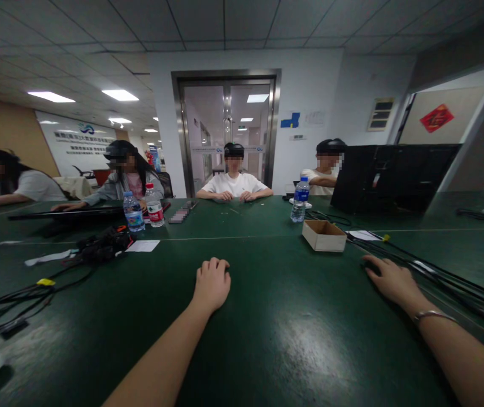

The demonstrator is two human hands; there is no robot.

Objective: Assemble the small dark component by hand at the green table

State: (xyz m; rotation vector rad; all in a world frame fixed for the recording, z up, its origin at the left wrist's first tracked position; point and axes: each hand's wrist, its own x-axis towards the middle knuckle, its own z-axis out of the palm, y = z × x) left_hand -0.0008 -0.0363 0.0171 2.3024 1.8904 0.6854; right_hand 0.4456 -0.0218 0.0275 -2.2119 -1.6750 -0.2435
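My left hand (213, 284) rests palm down on the green table (262, 288), near its middle. Its fingers curl under in a loose fist, so anything beneath them is hidden. Farther right, my right hand (394, 281) lies on the table with its thumb apart from the stretched fingers and nothing visible in it. A metal bracelet (435, 315) circles that wrist. Black cables (440, 277) run close beside the right hand. Between the hands and farther back stands a small open cardboard box (324, 240), apart from both.
A water bottle (300, 200) stands behind the box, near black monitors (394, 178). Two bottles, one blue-capped (134, 212) and one red-capped (154, 206), stand left. Black gear (104, 244) and coiled cables (17, 299) lie left. Several people sit around the table, one opposite (235, 183).
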